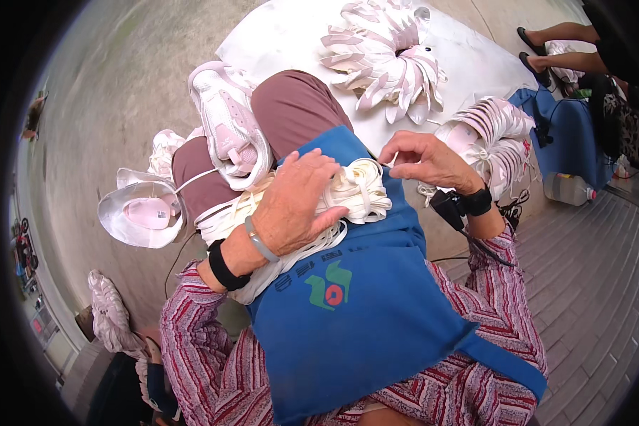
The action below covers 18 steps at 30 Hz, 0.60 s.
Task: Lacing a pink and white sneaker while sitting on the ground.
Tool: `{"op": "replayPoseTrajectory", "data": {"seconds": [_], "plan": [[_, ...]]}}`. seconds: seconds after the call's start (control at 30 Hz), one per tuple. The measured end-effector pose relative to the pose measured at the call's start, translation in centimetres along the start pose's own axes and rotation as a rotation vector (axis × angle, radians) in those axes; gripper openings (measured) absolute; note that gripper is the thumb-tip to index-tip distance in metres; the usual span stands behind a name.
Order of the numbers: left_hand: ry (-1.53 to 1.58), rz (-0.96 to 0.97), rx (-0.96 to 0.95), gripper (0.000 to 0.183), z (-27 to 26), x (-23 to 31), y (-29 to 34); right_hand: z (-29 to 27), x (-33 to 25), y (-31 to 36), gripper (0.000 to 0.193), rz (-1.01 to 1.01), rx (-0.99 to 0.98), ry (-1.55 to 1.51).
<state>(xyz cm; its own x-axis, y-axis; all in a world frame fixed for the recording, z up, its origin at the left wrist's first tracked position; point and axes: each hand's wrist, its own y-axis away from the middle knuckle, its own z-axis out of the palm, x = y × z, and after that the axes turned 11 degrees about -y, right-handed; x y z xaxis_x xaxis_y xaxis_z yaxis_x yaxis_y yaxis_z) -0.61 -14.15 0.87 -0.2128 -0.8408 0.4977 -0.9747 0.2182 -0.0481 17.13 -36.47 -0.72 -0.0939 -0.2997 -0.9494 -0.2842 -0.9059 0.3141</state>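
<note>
Blue apron [298, 362]: lace bundle [366, 193] under spread left hand [293, 202]; right hand [433, 163] curled beside it, grip unclear.

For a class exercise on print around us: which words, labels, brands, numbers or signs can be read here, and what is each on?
Apron: dark lettering, partly lost in a fold, above a green and red emblem; wording not copied out here.
Pink insole, at left: small dark print, too small to read.
Bottle, at right: label too small to read.
</note>
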Motion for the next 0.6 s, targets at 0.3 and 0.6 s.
{"op": "replayPoseTrajectory", "data": {"seconds": [0.3, 0.6], "plan": [[-0.019, 0.006, -0.082, 0.068, 1.5, 0.2, -0.3, 0.8, 1.8, -0.5, 0.017, -0.046, -0.013, 0.184], [-0.124, 0.024, -0.101, 0.078, 4.1, -0.4, 0.2, 1.2, 4.8, -1.7, 0.007, 0.050, 0.408, 0.112]]}}
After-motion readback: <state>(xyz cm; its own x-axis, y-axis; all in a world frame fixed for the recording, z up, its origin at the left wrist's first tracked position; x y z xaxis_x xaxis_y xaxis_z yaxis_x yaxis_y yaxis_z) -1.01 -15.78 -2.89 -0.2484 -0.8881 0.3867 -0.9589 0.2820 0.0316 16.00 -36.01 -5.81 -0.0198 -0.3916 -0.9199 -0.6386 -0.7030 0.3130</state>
